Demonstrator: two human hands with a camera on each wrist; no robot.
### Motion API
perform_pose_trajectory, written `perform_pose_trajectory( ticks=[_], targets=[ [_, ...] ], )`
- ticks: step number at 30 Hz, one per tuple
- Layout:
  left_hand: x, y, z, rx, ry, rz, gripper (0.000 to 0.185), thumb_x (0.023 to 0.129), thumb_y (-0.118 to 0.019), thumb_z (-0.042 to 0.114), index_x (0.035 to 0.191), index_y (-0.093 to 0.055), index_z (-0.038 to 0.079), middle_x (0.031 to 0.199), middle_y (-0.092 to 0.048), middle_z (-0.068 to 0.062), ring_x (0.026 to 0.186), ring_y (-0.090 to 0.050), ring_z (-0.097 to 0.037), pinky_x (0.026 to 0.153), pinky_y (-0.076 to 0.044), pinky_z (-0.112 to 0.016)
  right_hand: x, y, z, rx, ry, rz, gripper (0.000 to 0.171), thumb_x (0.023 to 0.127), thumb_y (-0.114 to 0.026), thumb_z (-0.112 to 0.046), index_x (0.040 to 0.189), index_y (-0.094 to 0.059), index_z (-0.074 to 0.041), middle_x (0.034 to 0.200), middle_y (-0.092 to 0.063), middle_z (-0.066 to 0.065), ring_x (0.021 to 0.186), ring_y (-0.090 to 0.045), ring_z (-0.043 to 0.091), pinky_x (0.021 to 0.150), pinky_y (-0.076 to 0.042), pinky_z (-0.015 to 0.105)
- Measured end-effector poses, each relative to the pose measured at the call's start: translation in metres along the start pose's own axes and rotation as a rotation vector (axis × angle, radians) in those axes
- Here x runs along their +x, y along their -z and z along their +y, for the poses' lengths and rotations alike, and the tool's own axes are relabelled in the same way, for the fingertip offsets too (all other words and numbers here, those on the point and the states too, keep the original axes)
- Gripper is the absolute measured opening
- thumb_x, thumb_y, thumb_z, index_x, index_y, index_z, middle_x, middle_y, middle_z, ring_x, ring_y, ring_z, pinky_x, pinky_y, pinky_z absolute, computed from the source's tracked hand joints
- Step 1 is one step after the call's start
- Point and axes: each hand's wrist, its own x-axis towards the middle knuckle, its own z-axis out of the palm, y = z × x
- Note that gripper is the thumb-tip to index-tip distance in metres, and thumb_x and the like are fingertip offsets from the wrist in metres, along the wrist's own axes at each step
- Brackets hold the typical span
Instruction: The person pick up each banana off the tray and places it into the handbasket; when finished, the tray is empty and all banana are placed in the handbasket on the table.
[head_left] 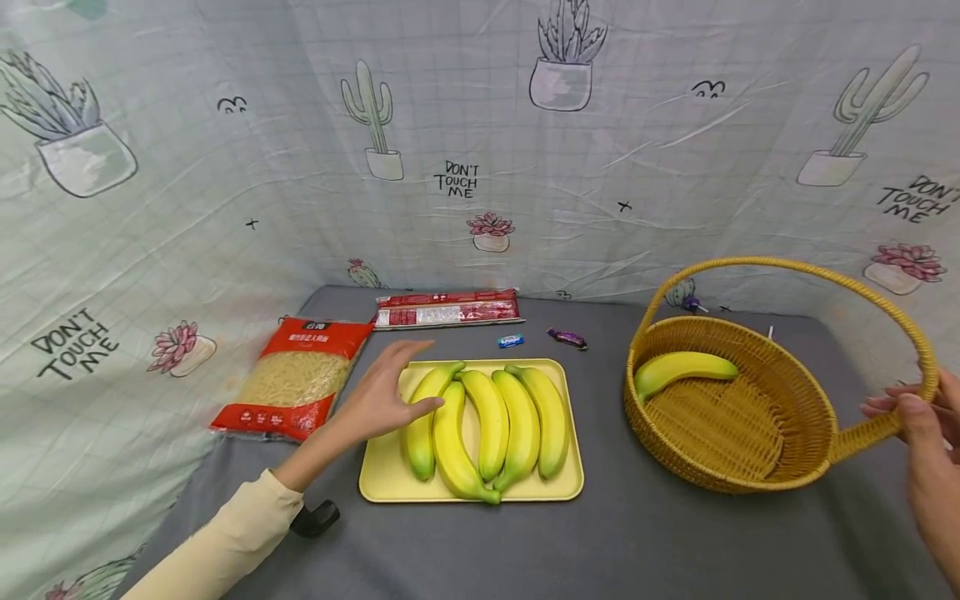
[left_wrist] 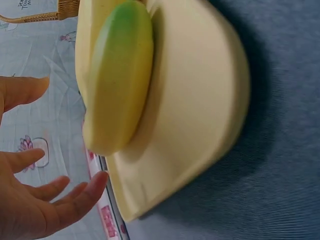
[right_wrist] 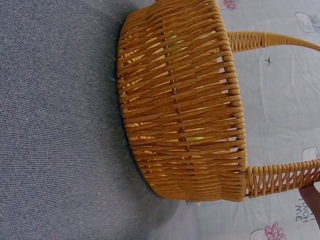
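1. The left hand [head_left: 378,400] is seen over the far left corner of the yellow tray [head_left: 382,475], with the fingers spread and relaxed; nothing is gripped by it
2. Its thumb is laid close to the leftmost banana [head_left: 422,417], and in the left wrist view a small gap between the fingers [left_wrist: 75,195] and that banana [left_wrist: 120,75] is shown, so a contact cannot be confirmed
3. Five bananas are counted on the tray, placed side by side, with the second from the left [head_left: 453,446] partly lying over its neighbour
4. One banana in the basket [head_left: 684,367] is already found, resting against the far wall of the wicker basket [head_left: 750,475], which stands on the grey table [head_left: 637,542] to the right of the tray and apart from it
5. The right hand [head_left: 918,425] is held at the near end of the basket handle [head_left: 870,433]; the fingers are loosely curved beside the handle, and it cannot be told whether it is really clasped
6. As a judgement, the work is only at its beginning: one banana is moved and five are left on the tray
7. Behind the tray a bag of pasta [head_left: 296,379], a long red packet [head_left: 447,309] and two small sweets [head_left: 567,337] are left untouched
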Motion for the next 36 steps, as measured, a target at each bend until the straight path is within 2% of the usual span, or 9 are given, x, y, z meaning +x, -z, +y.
perform_pose_trajectory(
  ticks=[9,16,20,27,36],
  targets=[
    [-0.014,-0.009,-0.008,0.054,0.043,0.045,0.088,0.084,-0.084,0.056,0.157,-0.052,0.019,0.153,-0.046,-0.021,0.136,-0.047,-0.045,0.099,-0.043,-0.070,-0.001,0.001,0.000,0.019,-0.010,-0.001,0.039,0.111,-0.050,-0.003,0.148,-0.059,-0.007,0.106,-0.059,-0.014,0.093,-0.061,-0.006,0.082,-0.043,0.004],
    [-0.022,-0.014,-0.013,0.052,0.055,0.056,0.087,0.081,-0.089,0.048,0.154,-0.055,0.014,0.149,-0.049,-0.023,0.133,-0.049,-0.047,0.099,-0.044,-0.069,0.001,0.002,-0.002,0.034,0.002,-0.004,0.034,0.111,-0.050,-0.004,0.143,-0.062,-0.005,0.105,-0.061,-0.013,0.093,-0.063,-0.005,0.082,-0.044,0.005],
    [-0.026,-0.018,-0.015,0.051,0.070,0.045,0.086,0.082,-0.089,0.046,0.153,-0.056,0.012,0.150,-0.048,-0.024,0.132,-0.049,-0.048,0.098,-0.045,-0.069,0.000,0.002,-0.002,0.029,0.003,0.005,0.036,0.111,-0.050,-0.004,0.145,-0.061,-0.006,0.105,-0.061,-0.014,0.092,-0.062,-0.006,0.082,-0.044,0.005],
    [-0.032,-0.023,-0.019,0.003,0.052,0.061,0.082,0.085,-0.087,0.043,0.152,-0.056,0.008,0.148,-0.050,-0.021,0.111,-0.063,-0.040,0.090,-0.052,-0.058,0.000,0.001,0.000,0.027,0.005,0.006,0.039,0.111,-0.049,-0.004,0.149,-0.058,-0.007,0.108,-0.059,-0.015,0.094,-0.061,-0.007,0.082,-0.043,0.004],
    [-0.036,-0.021,-0.016,0.002,0.071,0.049,0.076,0.085,-0.087,0.033,0.150,-0.057,0.007,0.144,-0.054,-0.019,0.108,-0.065,-0.039,0.090,-0.052,-0.057,-0.001,0.001,-0.001,0.026,0.010,-0.016,0.043,0.112,-0.046,-0.006,0.155,-0.052,-0.010,0.109,-0.057,-0.014,0.092,-0.061,-0.008,0.082,-0.043,0.004]
  ],
)
